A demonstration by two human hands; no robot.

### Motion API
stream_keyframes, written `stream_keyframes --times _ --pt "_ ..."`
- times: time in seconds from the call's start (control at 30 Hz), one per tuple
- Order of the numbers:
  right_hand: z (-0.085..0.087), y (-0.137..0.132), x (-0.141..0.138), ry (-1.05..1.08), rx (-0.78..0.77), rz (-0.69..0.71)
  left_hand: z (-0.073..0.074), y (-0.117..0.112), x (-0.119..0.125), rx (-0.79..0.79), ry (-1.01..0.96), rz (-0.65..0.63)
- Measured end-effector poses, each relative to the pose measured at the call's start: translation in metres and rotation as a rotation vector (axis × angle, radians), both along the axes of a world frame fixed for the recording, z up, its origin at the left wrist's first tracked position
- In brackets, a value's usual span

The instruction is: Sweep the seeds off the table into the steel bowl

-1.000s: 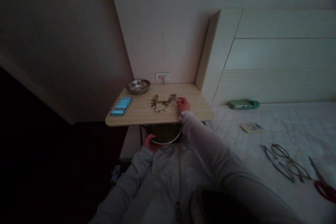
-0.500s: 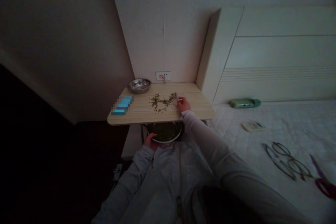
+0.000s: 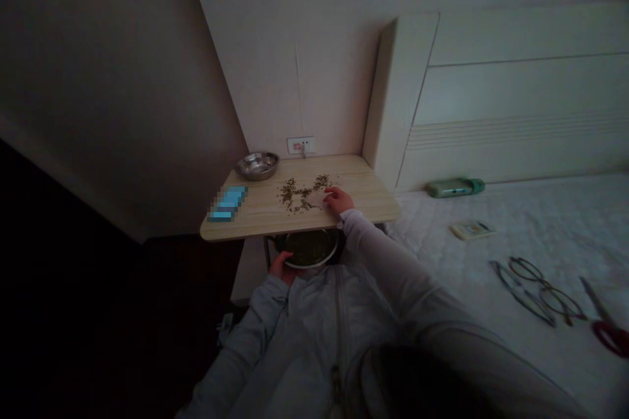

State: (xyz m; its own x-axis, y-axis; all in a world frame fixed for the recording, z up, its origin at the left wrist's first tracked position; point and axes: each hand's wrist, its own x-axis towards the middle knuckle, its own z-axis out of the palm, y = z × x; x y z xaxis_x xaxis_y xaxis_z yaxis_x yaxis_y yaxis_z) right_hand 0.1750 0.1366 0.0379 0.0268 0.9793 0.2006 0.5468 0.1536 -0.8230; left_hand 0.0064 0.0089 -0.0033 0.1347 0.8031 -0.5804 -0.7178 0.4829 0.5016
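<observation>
Small dark green grains, perhaps beans [image 3: 287, 196], lie scattered in loose patches on the light wooden table [image 3: 253, 211]. My right hand [image 3: 340, 201] is pinched on a thin, pale, see-through piece [image 3: 316, 200] resting among them; its exact kind is too blurred to tell. Below the table's front edge, my left hand [image 3: 282, 267] grips the left rim of a wide round basin [image 3: 314, 266], thumb over the edge. Its inside looks dark green, and the tabletop hides its far part.
A steel bowl [image 3: 257, 166] stands at the table's back left, with a pixelated blue object [image 3: 228, 203] in front. On the bed to the right lie a green bottle [image 3: 455, 188], a remote control [image 3: 472, 230], glasses [image 3: 545, 291] and red-handled scissors [image 3: 610, 338]. A wall socket [image 3: 300, 145] is behind.
My right hand has moved slightly left and toward me, bringing the pale piece over the grains' near right patch. My left hand still holds the basin. The view has shifted a little.
</observation>
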Motion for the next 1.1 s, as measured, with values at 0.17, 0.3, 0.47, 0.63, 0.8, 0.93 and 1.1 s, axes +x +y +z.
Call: stream_keyframes --times 0.17,0.3,0.47,0.63,0.8,0.93,1.1 --pt "0.0024 -0.0022 0.0010 0.148 -0.055 0.043 -0.0006 0.0002 -0.0005 0.014 0.002 -0.009" --pt "0.0051 -0.0037 0.0036 0.271 -0.046 0.014 0.0018 -0.0011 0.0003 0.023 -0.029 -0.002" --pt "0.0056 -0.0045 0.0067 0.306 -0.009 -0.064 0.0034 -0.0023 0.0015 0.012 -0.058 0.013" --pt "0.0048 -0.0052 0.0070 0.274 -0.022 -0.079 0.0011 -0.0022 0.0009 0.016 -0.053 0.010" --pt "0.0012 -0.0046 0.0058 0.246 -0.060 0.005 -0.0021 -0.0004 -0.0009 0.045 -0.045 -0.005" --pt "-0.0018 -0.0057 0.0051 0.171 -0.057 0.047 -0.0004 -0.0008 -0.0014 0.035 -0.054 -0.024" --pt "-0.0032 -0.0067 0.0049 0.146 -0.027 0.066 -0.0001 -0.0015 -0.0010 0.035 -0.087 -0.016"
